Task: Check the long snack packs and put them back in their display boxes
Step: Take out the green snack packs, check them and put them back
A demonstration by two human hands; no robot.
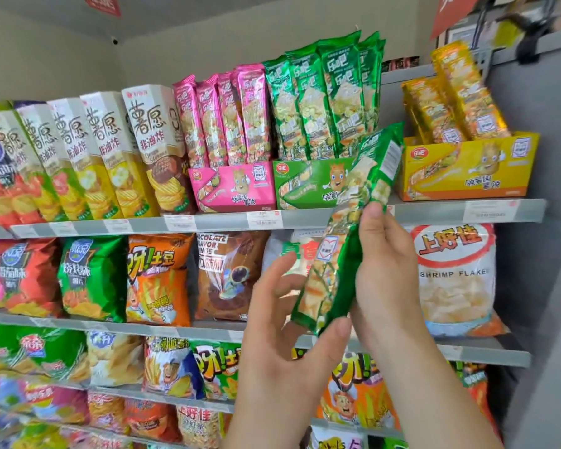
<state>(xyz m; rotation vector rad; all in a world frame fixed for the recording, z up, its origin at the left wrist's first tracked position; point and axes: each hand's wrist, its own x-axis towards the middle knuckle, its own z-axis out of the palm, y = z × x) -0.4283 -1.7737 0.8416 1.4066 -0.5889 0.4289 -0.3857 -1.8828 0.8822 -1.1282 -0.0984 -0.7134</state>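
A long green snack pack (347, 222) is held tilted in front of the top shelf, its upper end by the green display box (305, 183). My right hand (386, 270) grips its middle from behind, thumb on the front. At the pack's lower end, my left hand (285, 335) has its thumb pressed on the bottom corner and its fingers spread. More green packs (321, 102) stand upright in the green box. Pink packs (221, 121) fill the pink display box (234, 189). Yellow packs (450, 98) lean in the yellow display box (467, 170).
Tall chip cartons (110, 157) stand left of the pink box. Lower shelves hold chip bags, among them a shrimp flakes bag (457, 280) just right of my hands. A grey side panel (544, 254) bounds the shelf on the right.
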